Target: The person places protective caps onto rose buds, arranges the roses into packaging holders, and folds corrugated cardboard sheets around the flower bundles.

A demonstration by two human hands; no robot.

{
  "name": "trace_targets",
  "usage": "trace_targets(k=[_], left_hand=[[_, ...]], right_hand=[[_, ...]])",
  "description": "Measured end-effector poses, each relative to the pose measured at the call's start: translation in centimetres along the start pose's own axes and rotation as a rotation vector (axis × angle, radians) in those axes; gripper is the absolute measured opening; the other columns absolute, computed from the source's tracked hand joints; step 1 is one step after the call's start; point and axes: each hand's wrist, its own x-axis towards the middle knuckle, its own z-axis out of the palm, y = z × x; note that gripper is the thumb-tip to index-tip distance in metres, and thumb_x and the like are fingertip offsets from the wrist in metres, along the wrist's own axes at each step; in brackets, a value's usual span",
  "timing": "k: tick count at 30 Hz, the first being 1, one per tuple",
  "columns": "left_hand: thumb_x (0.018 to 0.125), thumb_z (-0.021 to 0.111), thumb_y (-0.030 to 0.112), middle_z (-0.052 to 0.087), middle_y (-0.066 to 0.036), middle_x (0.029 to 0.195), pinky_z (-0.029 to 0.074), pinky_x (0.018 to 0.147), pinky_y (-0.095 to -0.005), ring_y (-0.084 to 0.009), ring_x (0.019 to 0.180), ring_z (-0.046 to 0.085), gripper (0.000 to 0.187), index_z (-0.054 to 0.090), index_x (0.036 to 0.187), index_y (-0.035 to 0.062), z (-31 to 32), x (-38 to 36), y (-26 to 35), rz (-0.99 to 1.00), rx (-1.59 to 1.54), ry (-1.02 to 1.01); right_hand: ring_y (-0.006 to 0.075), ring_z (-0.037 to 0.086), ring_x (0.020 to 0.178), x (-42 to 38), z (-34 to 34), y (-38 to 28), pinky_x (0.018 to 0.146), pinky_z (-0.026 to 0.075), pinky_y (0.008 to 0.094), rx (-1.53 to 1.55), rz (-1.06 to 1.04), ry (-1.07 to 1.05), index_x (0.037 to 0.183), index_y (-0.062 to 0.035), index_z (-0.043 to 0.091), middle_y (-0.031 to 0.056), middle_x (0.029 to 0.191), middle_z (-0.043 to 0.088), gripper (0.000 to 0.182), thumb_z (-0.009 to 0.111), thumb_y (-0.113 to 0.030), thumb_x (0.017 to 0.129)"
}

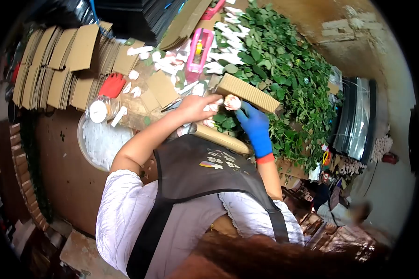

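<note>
My left hand (196, 108) is bare, with its fingers curled beside several pale rose heads (210, 107); what they grip is hidden. My right hand (255, 124) wears a blue glove with a red cuff. Its fingers are closed at a cream and pink rose (232, 102), whose bloom points toward my left hand. Behind the rose stands a corrugated cardboard sheet (250, 93). Another cardboard piece (222, 138) lies against my dark apron (202, 160), and green leaves (227, 123) show between the two pieces.
A large heap of leafy stems (288, 76) covers the right side. A pink tape dispenser (199, 55) stands ahead, near white-wrapped bundles (233, 39). At left are stacked cardboard pieces (60, 49), a red glove (112, 85), a lidded jar (98, 111) and a white tub (81, 139).
</note>
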Motion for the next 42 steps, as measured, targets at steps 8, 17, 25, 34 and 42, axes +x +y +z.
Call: trace_targets(k=[8,17,25,34,42], left_hand=[[0.084,0.071,0.036,0.075,-0.008,0.091,0.056,0.066,-0.0472,-0.0335,0.074,0.071,0.050,0.059,0.131,0.0237,3.9,2.7,-0.7,-0.049,0.268,-0.074],[0.082,0.075,0.034,0.075,-0.009,0.087,0.056,0.065,-0.0479,-0.0340,0.072,0.072,0.048,0.061,0.125,0.0206,3.0,2.2,1.4,-0.020,0.281,0.035],[0.077,0.079,0.037,0.075,-0.011,0.093,0.056,0.074,-0.0483,-0.0370,0.081,0.070,0.066,0.057,0.137,0.0203,1.7,1.8,0.9,0.106,0.253,-0.035],[0.086,0.071,0.027,0.074,-0.008,0.097,0.056,0.072,-0.0458,-0.0339,0.084,0.071,0.038,0.066,0.123,0.0173,2.2,1.4,2.6,0.004,0.111,0.133],[0.086,0.076,0.018,0.069,-0.004,0.082,0.054,0.066,-0.0343,-0.0194,0.071,0.067,0.019,0.074,0.103,0.0098,0.2,-2.9,1.9,-0.246,-0.167,0.510]], right_hand=[[0.0294,0.057,0.122,-19.1,-21.8,5.7,0.108,0.045,0.0395,0.196,0.369,1.107,0.136,0.0108,0.050,0.0214,0.138,0.055,0.039,0.052,-0.004,0.100],[0.0288,0.070,0.088,-28.7,-20.7,5.2,0.077,0.054,0.0372,-0.657,0.650,0.884,0.116,-0.0069,0.072,0.0140,0.103,0.073,0.025,0.061,-0.011,0.093],[0.0370,0.067,0.103,-29.5,-18.3,16.9,0.087,0.054,0.0472,-0.598,1.042,-0.098,0.116,-0.0176,0.069,0.0170,0.113,0.070,0.038,0.072,-0.036,0.082],[0.0327,0.063,0.114,5.7,-10.3,14.1,0.097,0.050,0.0418,-0.093,-0.134,0.481,0.126,-0.0140,0.068,0.0113,0.123,0.068,0.035,0.063,-0.028,0.093],[0.0314,0.063,0.109,14.0,-10.3,16.3,0.097,0.049,0.0434,-0.334,-0.258,0.606,0.109,-0.0161,0.072,0.0094,0.117,0.070,0.025,0.069,-0.017,0.084]])
